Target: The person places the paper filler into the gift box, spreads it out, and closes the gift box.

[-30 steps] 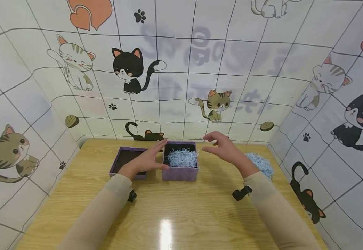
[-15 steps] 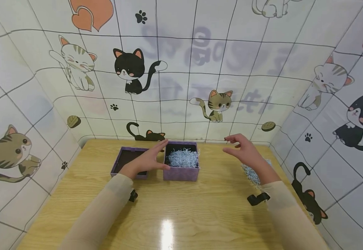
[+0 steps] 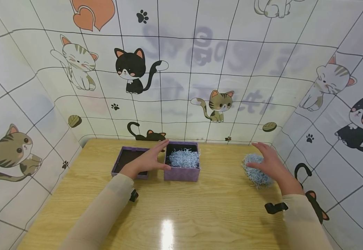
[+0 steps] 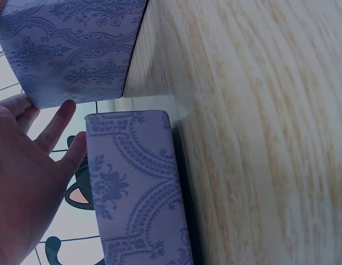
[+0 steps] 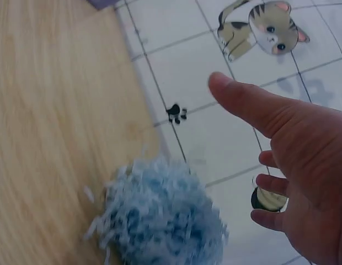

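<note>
A purple patterned box (image 3: 181,174) with a black inside stands on the wooden table, holding light blue shredded paper (image 3: 184,158). My left hand (image 3: 146,161) is at its left side, fingers spread toward the back corner and thumb by the front corner. In the left wrist view, fingertips are right at the lower edge of the box (image 4: 77,49). Under that hand lies the purple box lid (image 3: 123,161), inside up. My right hand (image 3: 272,166), holding nothing, hovers with fingers apart over a loose heap of blue shredded paper (image 3: 256,175), also plain in the right wrist view.
The table (image 3: 181,215) meets a white grid-lined wall covering (image 3: 175,69) with printed cats at its back and sides. A black strap piece (image 3: 276,207) sits at the right wrist, another (image 3: 134,195) at the left.
My right hand has moved right, from beside the box to over the loose paper heap, its fingers spreading wider. My left hand stays at the box's left side.
</note>
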`<state>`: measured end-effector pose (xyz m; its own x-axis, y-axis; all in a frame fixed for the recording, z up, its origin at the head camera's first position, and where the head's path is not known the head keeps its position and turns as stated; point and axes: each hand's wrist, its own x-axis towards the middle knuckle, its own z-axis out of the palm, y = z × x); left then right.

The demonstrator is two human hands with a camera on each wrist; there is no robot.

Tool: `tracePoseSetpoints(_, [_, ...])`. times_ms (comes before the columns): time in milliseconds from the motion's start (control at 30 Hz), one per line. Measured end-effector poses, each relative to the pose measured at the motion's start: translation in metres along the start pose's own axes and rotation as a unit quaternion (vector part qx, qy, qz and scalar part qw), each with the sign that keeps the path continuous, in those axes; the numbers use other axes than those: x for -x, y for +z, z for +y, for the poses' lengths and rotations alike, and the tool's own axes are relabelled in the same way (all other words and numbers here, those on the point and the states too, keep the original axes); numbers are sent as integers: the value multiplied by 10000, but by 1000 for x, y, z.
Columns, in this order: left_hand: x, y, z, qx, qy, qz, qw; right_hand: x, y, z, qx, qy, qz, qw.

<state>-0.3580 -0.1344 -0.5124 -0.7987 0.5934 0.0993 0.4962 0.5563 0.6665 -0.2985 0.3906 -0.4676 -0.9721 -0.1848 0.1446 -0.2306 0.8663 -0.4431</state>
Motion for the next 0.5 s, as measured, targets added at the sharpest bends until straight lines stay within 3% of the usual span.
tracePoseSetpoints(333, [0, 0, -1, -15, 32, -11, 10000, 15, 14, 44, 306, 376, -743, 9961])
tracePoseSetpoints(500, [0, 0, -1, -61, -16, -15, 10000, 16, 20, 54, 159, 416, -834, 9955])
